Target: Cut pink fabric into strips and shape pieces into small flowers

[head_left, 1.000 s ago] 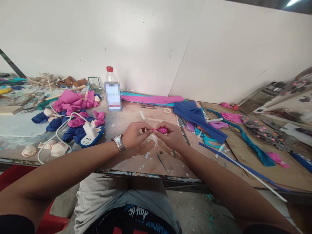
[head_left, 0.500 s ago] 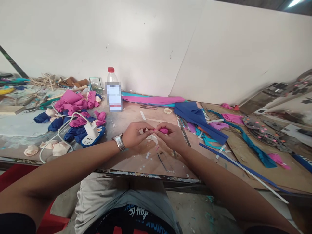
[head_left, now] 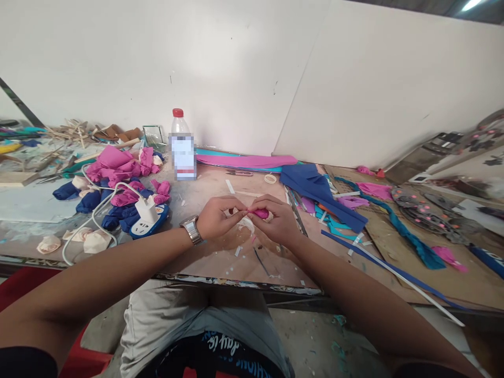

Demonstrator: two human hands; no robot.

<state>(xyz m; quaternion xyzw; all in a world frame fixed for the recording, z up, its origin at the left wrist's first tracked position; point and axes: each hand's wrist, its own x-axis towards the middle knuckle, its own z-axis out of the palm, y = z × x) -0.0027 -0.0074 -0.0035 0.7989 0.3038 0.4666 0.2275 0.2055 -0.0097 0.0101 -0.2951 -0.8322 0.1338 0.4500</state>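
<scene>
Over the middle of the table, my two hands meet at a small rolled piece of bright pink material (head_left: 261,213). My right hand (head_left: 275,218) wraps its fingers around most of it. My left hand (head_left: 219,216), with a metal watch (head_left: 192,230) on its wrist, pinches the thin left end between thumb and fingertip. Fingers cover part of the piece; whether it is cloth or paper I cannot tell. Below the hands lie small white and pink scraps on the tabletop (head_left: 220,262). Small scissors (head_left: 239,173) and a tape ring (head_left: 270,179) rest beyond them.
At left, pink bundles (head_left: 114,163) and dark blue bundles (head_left: 88,201) surround a power strip (head_left: 151,223) with a white cable. Behind stands a red-capped bottle (head_left: 179,125). Blue folded material (head_left: 315,189) and a long white stick (head_left: 413,289) lie at right.
The hands stay in nearly the same place, still pinching the pink piece. My right fingers have shifted slightly around it. The whole view has moved a little.
</scene>
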